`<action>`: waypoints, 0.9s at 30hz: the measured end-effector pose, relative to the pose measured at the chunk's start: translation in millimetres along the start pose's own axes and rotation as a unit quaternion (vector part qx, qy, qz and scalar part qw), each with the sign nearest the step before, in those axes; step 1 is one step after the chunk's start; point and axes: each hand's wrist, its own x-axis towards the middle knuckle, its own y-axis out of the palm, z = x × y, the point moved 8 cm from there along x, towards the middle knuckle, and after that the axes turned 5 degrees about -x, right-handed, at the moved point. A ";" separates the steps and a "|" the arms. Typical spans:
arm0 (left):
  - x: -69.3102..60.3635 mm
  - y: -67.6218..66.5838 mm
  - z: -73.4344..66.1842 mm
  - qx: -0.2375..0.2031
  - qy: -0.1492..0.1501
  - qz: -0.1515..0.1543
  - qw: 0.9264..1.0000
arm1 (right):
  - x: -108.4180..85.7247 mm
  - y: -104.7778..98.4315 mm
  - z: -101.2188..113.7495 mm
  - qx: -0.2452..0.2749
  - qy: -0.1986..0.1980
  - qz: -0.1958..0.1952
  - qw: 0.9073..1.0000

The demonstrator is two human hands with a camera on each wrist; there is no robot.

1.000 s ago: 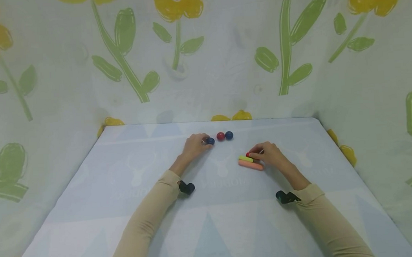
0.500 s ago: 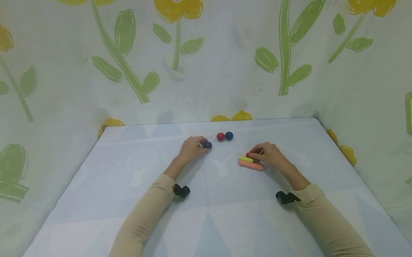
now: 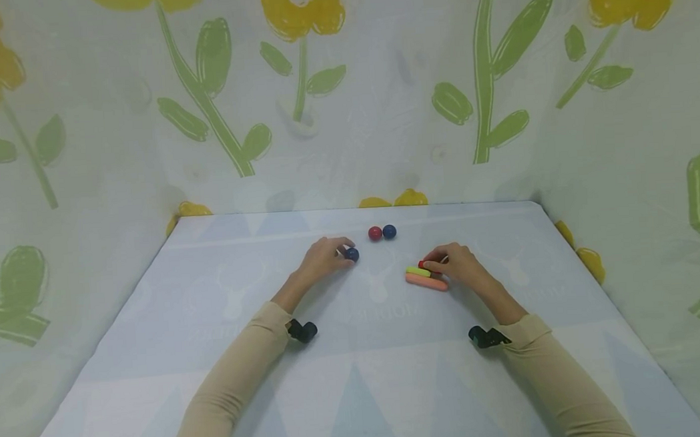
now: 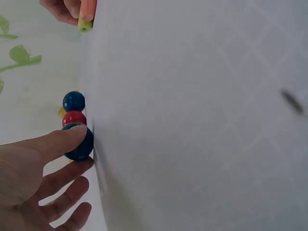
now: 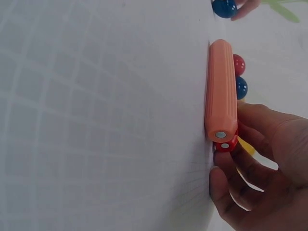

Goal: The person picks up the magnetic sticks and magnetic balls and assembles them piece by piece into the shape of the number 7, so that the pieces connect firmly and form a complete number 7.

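In the head view my left hand (image 3: 324,259) pinches a dark blue ball (image 3: 352,254) between thumb and finger, low at the table surface. The left wrist view shows the thumb on that ball (image 4: 81,144), the other fingers loosely bent. My right hand (image 3: 458,263) holds a red stick (image 3: 422,264) by its side. Against it lie a shorter yellow-green stick (image 3: 418,271) and a longer orange stick (image 3: 426,281). From the right wrist the orange stick (image 5: 222,91) covers most of the red one (image 5: 225,145); the right fingers (image 5: 240,178) curl beside them.
A red ball (image 3: 375,233) and a second blue ball (image 3: 389,231) sit side by side near the back of the table (image 3: 357,338). Flower-patterned cloth walls (image 3: 381,130) rise behind and at both sides. Black wrist cameras show on both forearms.
My left hand has drawn the blue ball towards the front and slightly left, away from the red and blue pair. The right hand and the sticks have stayed in place.
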 end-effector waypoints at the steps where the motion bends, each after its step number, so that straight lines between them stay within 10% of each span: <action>1: -0.3 0.4 -0.3 0.001 0.003 0.002 1.000 | 0.0 -0.1 0.1 0.001 -0.002 -0.001 1.000; 27: -11.9 0.1 -10.0 0.015 0.013 0.021 1.000 | -1.3 -0.2 1.8 0.000 -0.007 -0.005 1.000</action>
